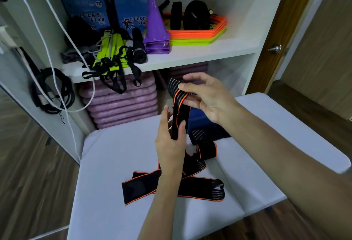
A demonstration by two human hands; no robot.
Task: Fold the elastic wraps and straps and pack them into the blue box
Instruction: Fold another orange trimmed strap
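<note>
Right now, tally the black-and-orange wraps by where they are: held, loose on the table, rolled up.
Held in both hands: 1, the wrap between the left hand and right hand.
Loose on the white table: 2, the crossed wraps.
Rolled up: 1, the rolled wrap.
Total: 4

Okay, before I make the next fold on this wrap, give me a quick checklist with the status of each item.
1. Left hand grips the lower part of the wrap: ok.
2. Right hand pinches the upper end: ok.
3. Wrap lifted off the white cushion: ok.
4. Held wrap free of the loose wraps lying below: cannot tell.
5. Blue box within reach behind the hands: ok.
6. Room left in the box: cannot tell, it is mostly hidden.
</note>
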